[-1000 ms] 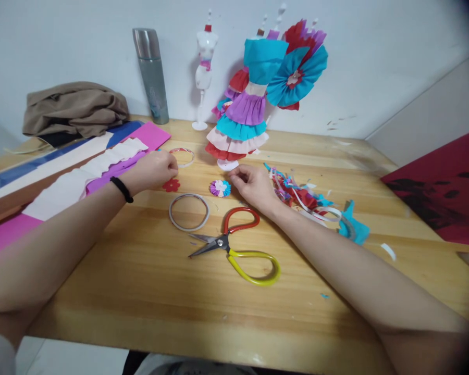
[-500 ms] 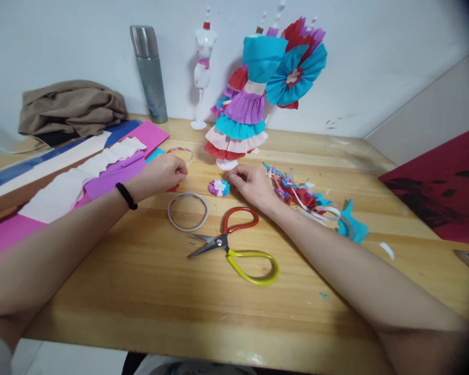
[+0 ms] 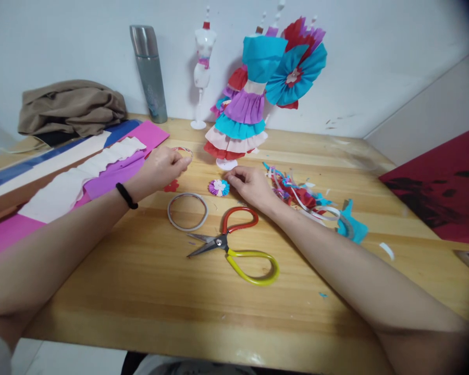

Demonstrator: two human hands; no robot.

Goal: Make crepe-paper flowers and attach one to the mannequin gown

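Note:
My left hand (image 3: 164, 167) is closed, its fingertips at the near side of a thin patterned ring (image 3: 190, 151). Whether it grips anything is hidden. A red paper flower (image 3: 172, 186) lies just below that hand. My right hand (image 3: 250, 186) rests on the table with curled fingers, the tips at the edge of a small pleated rosette (image 3: 219, 188) in purple, white and blue. I cannot make out what, if anything, is pinched there. Closer to me lie a roll of white tape (image 3: 169, 214) and scissors (image 3: 220, 242) with red and yellow handles, blades apart.
Behind the hands stands a dress form in a layered paper dress (image 3: 245, 108), beside a bare white dress form (image 3: 202, 73) and a flask (image 3: 150, 78). Coloured paper sheets (image 3: 113, 169) and brown cloth (image 3: 70, 107) lie left, paper scraps (image 3: 305, 198) right.
My left hand has shifted slightly right and its fingers now cover the near part of the ring. More of the red paper flower shows. My right hand has hardly moved.

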